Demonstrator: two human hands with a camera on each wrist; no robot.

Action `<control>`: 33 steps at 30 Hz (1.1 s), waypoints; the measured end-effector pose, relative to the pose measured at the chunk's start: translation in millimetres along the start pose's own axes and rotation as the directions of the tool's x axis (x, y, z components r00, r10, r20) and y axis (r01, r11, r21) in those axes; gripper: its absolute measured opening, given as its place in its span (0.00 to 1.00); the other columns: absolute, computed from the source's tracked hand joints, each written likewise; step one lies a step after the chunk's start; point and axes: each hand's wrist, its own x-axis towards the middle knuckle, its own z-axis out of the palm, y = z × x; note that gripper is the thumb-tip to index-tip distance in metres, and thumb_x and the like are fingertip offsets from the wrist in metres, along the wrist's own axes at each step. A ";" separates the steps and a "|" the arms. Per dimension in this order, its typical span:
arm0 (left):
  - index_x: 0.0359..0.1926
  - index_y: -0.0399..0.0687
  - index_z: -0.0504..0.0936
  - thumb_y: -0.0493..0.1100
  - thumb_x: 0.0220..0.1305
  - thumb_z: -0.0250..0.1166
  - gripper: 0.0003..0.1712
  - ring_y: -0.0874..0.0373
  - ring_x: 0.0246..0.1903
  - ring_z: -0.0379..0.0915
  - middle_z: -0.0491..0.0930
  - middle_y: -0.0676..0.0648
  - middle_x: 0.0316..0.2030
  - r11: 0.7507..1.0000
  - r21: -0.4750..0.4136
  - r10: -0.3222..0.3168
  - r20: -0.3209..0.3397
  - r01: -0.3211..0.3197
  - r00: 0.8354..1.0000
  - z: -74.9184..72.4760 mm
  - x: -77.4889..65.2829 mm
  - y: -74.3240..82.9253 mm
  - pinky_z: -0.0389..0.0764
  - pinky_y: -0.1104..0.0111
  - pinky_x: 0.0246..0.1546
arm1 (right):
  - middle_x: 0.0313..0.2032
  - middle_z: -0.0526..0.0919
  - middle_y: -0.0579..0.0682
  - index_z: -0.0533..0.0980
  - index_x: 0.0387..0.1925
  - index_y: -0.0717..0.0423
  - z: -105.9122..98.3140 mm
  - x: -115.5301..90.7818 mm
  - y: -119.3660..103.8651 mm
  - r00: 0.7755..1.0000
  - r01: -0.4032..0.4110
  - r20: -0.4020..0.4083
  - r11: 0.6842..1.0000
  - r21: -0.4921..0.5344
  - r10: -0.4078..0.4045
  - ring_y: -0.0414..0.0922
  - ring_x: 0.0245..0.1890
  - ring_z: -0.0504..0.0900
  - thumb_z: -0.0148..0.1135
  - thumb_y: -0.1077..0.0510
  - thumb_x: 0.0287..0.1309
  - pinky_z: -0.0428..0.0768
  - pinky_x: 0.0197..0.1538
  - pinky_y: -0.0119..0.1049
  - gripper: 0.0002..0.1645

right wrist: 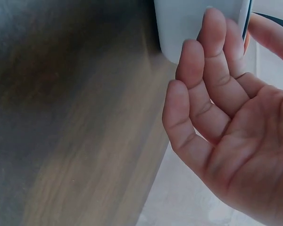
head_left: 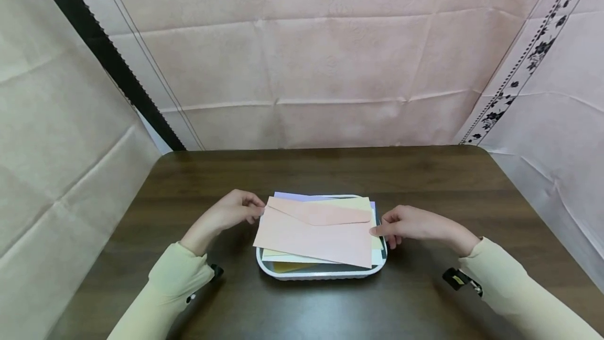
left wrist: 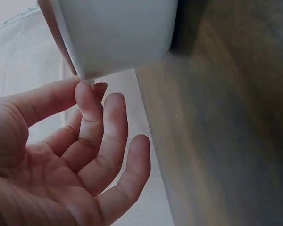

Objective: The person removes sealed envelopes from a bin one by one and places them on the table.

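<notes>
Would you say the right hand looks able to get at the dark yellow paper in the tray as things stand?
Probably not: the pink envelope and other papers lie over the dark yellow paper, only a front strip shows, and the right hand is at the side of the tray.

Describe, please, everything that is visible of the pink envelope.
The pink envelope is pale, plain and looks like paper. Its broad flap, along the far side, is folded down; whether sealed, I cannot tell. It lies nearly flat and slightly askew on top of other coloured papers in the white tray, its near left corner reaching over the rim. The right hand has its thumb over the right edge; the left hand is at the left edge, its exact grip unclear.
</notes>
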 end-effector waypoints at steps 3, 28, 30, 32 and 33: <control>0.42 0.38 0.81 0.42 0.63 0.62 0.12 0.50 0.30 0.76 0.79 0.45 0.30 1.000 0.012 0.006 0.002 -0.006 1.000 -0.3 4.2 0.4 0.76 0.55 0.41 | 0.21 0.79 0.49 0.75 0.23 0.57 1.9 -2.6 -1.4 1.000 0.003 -0.006 1.000 0.012 -0.003 0.51 0.27 0.77 0.57 0.39 0.59 0.72 0.33 0.43 0.26; 0.45 0.36 0.79 0.44 0.65 0.60 0.15 0.53 0.29 0.76 0.79 0.44 0.33 1.000 0.001 -0.009 -0.005 0.009 1.000 3.7 4.4 0.8 0.75 0.55 0.42 | 0.21 0.78 0.49 0.76 0.22 0.54 4.6 -2.6 0.9 1.000 0.001 0.006 1.000 -0.024 -0.001 0.49 0.27 0.76 0.56 0.39 0.60 0.69 0.30 0.38 0.25; 0.45 0.37 0.80 0.45 0.65 0.59 0.15 0.53 0.29 0.76 0.79 0.45 0.33 1.000 0.013 -0.014 -0.004 0.014 1.000 3.9 3.9 0.1 0.75 0.56 0.42 | 0.21 0.78 0.50 0.76 0.22 0.54 4.7 -2.6 1.3 1.000 0.012 0.002 1.000 -0.021 -0.012 0.49 0.27 0.75 0.56 0.39 0.60 0.68 0.30 0.38 0.24; 0.45 0.38 0.80 0.45 0.66 0.58 0.15 0.54 0.29 0.76 0.79 0.45 0.33 1.000 0.024 -0.017 -0.005 0.017 1.000 4.2 3.3 -0.9 0.75 0.57 0.42 | 0.21 0.78 0.50 0.76 0.22 0.54 4.8 -2.5 1.4 1.000 0.020 -0.003 1.000 -0.017 -0.020 0.49 0.27 0.75 0.56 0.39 0.60 0.68 0.30 0.38 0.24; 0.44 0.38 0.80 0.45 0.66 0.58 0.14 0.54 0.29 0.76 0.79 0.46 0.33 0.999 0.024 -0.021 -0.009 0.022 1.000 4.2 3.2 -1.4 0.74 0.58 0.41 | 0.21 0.78 0.50 0.76 0.22 0.55 4.8 -2.4 1.2 1.000 0.023 -0.006 1.000 -0.014 -0.023 0.49 0.26 0.75 0.56 0.39 0.60 0.68 0.30 0.38 0.24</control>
